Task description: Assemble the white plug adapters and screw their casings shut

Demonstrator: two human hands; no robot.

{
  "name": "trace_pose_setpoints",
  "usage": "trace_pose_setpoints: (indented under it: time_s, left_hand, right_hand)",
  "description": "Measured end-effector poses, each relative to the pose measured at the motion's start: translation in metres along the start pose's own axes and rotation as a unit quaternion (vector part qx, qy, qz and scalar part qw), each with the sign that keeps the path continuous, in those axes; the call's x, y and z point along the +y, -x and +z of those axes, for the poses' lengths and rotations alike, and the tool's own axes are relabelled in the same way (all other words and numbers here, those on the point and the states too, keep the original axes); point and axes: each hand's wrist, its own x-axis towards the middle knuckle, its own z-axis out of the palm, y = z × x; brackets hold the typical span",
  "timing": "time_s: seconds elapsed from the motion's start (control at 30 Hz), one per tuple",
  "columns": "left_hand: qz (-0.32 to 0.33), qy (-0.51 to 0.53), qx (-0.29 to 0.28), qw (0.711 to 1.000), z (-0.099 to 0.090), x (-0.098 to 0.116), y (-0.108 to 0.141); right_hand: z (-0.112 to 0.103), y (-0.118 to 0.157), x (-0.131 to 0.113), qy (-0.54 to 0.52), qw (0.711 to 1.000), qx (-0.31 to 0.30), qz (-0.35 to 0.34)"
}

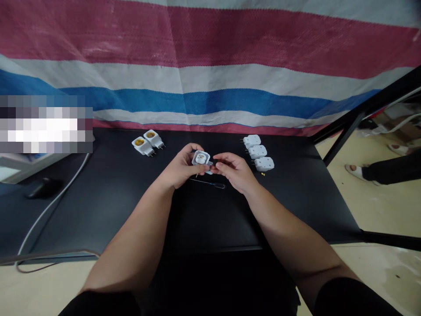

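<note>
My left hand (184, 166) is wrapped round a white plug-in lamp socket (201, 158), its round opening facing up at me. Inside that opening no gold sleeve shows, only a white core with small metal contacts. Close against the socket's right side, my right hand (233, 170) has thumb and fingers drawn together; what they pinch is too small to make out. On the table just below both hands lies a thin screwdriver (219, 186) with a clear handle. Two small brass-coloured pieces (263, 174) lie to the right of my right hand.
Two white sockets with gold inner sleeves (140, 143) lie at the back left of the black table (210, 219). Three white plug adapters (258, 152) form a row at right. A mouse (42, 188) and cable (54, 202) are at left. A striped sheet (210, 101) hangs behind; a person's leg (391, 170) shows at right.
</note>
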Motion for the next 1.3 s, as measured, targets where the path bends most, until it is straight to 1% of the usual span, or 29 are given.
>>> trace_pose_setpoints:
  time_s: [0.37,0.67,0.9,1.0,1.07,1.13,1.3]
  left_hand:
    - [-0.003,-0.001,-0.001,1.000,0.0008,-0.0002,0.0002]
    - [-0.005,0.008,-0.004,1.000,0.0003,-0.0023,-0.0004]
    - [-0.010,0.008,-0.002,1.000,0.0017,-0.0028,0.0003]
    - [-0.010,0.002,0.002,1.000,0.0020,-0.0026,0.0007]
    - [-0.008,-0.004,0.005,1.000,0.0023,-0.0024,0.0004]
    - [-0.010,-0.015,0.010,1.000,0.0030,-0.0022,-0.0002]
    - [-0.008,-0.048,0.013,0.999,0.0048,-0.0022,-0.0012]
  right_hand:
    - [0.0016,-0.0006,0.0029,0.001,1.000,-0.003,0.007]
    - [0.0010,-0.0006,0.0053,0.006,1.000,-0.008,-0.008]
    - [0.0037,0.0000,0.0044,0.004,1.000,0.001,-0.006]
    - [0.0035,-0.0001,0.0030,0.022,1.000,0.006,-0.010]
    - [0.0024,0.0003,0.0016,0.052,0.998,0.010,-0.029]
    - [0.0011,0.0013,0.0005,0.093,0.993,0.022,-0.062]
    - [0.0020,0.0053,0.0004,0.184,0.973,0.050,-0.130]
